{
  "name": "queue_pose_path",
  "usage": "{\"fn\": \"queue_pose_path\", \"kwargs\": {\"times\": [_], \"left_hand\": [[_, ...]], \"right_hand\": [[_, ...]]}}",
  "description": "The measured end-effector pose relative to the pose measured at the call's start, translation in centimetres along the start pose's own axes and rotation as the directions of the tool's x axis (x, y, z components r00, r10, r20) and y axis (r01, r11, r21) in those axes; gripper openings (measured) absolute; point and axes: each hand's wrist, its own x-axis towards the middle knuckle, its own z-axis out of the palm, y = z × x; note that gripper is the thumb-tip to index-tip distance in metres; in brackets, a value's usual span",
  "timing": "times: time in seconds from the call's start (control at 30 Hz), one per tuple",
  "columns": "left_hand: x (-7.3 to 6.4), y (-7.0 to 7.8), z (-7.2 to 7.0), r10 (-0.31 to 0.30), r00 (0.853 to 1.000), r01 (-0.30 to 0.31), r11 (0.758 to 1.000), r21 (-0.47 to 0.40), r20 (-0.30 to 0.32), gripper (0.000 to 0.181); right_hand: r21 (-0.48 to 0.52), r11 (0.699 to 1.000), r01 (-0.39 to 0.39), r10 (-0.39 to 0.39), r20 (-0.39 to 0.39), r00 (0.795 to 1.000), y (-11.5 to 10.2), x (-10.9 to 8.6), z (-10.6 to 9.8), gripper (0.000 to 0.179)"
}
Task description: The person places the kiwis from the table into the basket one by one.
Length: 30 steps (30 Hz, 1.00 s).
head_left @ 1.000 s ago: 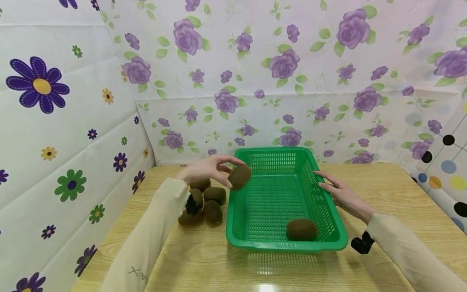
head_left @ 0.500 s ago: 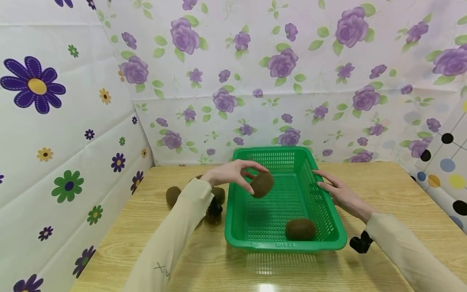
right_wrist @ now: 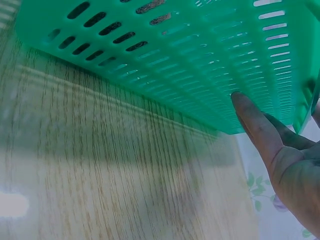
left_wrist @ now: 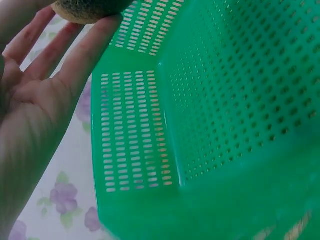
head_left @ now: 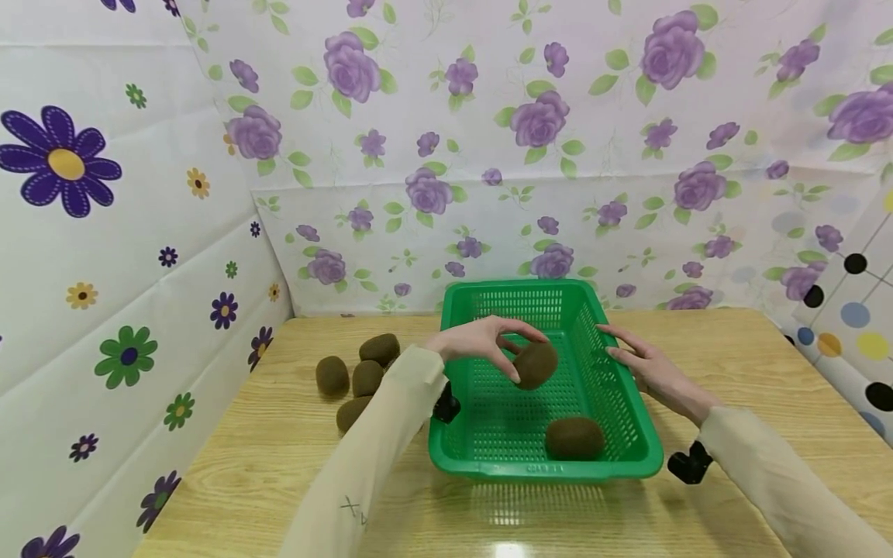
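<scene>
Farther over basket than before, left hand pinching kiwi, right hand gripping rim.

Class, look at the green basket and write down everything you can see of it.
The basket is green, open-topped and rectangular, looks like plastic, and has a rim, slotted walls and a floor pierced with small holes. Small marks on its near rim are unreadable. It stands upright on the wood-look table. Inside, one kiwi lies toward the near right corner; the left hand holds another kiwi above its floor. The right hand holds its right rim, some fingers against the outer wall.
</scene>
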Motion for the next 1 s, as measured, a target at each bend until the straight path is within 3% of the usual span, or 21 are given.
{"fn": "queue_pose_path", "kwargs": {"times": [0.2,0.4,1.0], "left_hand": [[1.5,-0.4,0.7,-0.002,1.000,0.002,1.000,0.000,0.012,0.063],[2.3,-1.1,1.3,-0.049,0.998,0.049,0.999,0.013,0.032,0.064],[4.7,-2.9,2.6,-0.167,0.982,0.157,0.981,0.110,0.086,0.065]], "right_hand": [[-0.032,0.999,-0.007,0.006,-0.003,1.000,0.0,-0.1,-0.1,0.055],[-0.067,0.998,-0.018,0.018,0.000,1.000,0.1,0.1,-0.1,0.055],[-0.048,0.998,-0.026,0.026,-0.005,1.000,0.0,0.0,-0.3,0.056]]}}
